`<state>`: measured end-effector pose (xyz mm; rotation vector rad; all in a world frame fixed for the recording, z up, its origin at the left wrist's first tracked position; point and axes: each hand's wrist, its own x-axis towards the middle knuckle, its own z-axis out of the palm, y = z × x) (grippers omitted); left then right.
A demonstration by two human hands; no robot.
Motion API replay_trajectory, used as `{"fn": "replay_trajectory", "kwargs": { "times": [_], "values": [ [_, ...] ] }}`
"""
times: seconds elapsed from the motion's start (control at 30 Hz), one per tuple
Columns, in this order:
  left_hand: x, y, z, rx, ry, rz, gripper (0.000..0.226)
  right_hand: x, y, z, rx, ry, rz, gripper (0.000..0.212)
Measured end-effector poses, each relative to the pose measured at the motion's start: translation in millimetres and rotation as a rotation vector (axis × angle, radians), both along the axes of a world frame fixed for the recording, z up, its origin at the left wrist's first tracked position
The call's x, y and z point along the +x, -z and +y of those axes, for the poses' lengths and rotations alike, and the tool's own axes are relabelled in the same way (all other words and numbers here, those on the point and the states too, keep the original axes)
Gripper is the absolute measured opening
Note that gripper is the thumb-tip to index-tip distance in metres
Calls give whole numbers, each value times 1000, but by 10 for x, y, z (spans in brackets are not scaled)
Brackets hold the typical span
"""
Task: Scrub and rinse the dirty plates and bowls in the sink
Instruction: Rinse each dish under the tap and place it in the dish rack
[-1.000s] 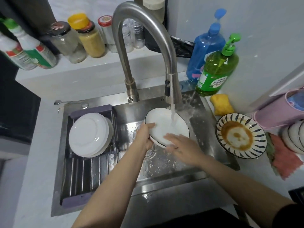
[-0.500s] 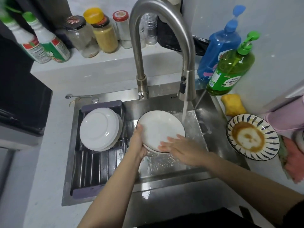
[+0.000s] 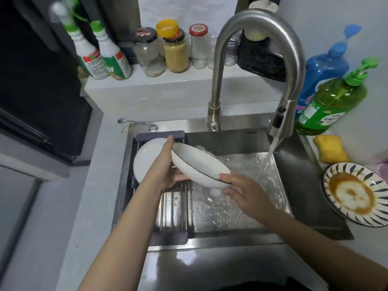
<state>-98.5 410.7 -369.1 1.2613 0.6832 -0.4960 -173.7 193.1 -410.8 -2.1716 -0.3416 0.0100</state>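
Note:
A white plate with a dark rim (image 3: pixel 197 164) is tilted steeply over the steel sink (image 3: pixel 298 185), its underside facing me. My left hand (image 3: pixel 168 164) grips its left edge, fingers up along the rim and thumb beneath. My right hand (image 3: pixel 241 190) holds its lower right edge, thumb on the rim. Behind my left hand, white plates (image 3: pixel 144 160) lean on the drying rack (image 3: pixel 174 206). Water runs from the tap (image 3: pixel 281 122) to the right of the held plate. A dirty blue-striped bowl (image 3: pixel 357 192) with brown sauce sits on the counter at the right.
A yellow sponge (image 3: pixel 329 149), a green soap bottle (image 3: pixel 333 101) and a blue bottle (image 3: pixel 327 66) stand right of the tap. Jars (image 3: pixel 176 49) and spray bottles (image 3: pixel 100 53) line the back ledge. A spoon (image 3: pixel 132 122) lies behind the sink.
The plate has moved left out of the water stream and tipped up on edge toward the rack. Both hands moved left with it; my head has turned left too.

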Motion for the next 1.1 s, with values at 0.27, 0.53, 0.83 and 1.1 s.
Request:
{"fn": "replay_trajectory", "kwargs": {
  "times": [0.27, 0.53, 0.83, 1.1],
  "values": [
    [99, 137, 379, 292, 183, -250, 46, 430, -488, 424, 647, 106, 542, 16],
    [206, 455, 919, 484, 28, -304, 38, 927, -253, 982, 906, 238, 862, 26],
    [170, 751, 1216, 601, -64, -128, 29, 1168, 112, 1520, 436, 420, 733, 27],
    [158, 923, 1248, 622, -58, -89, 27, 1141, 180, 1570, 279, 399, 684, 32]
  ]
}}
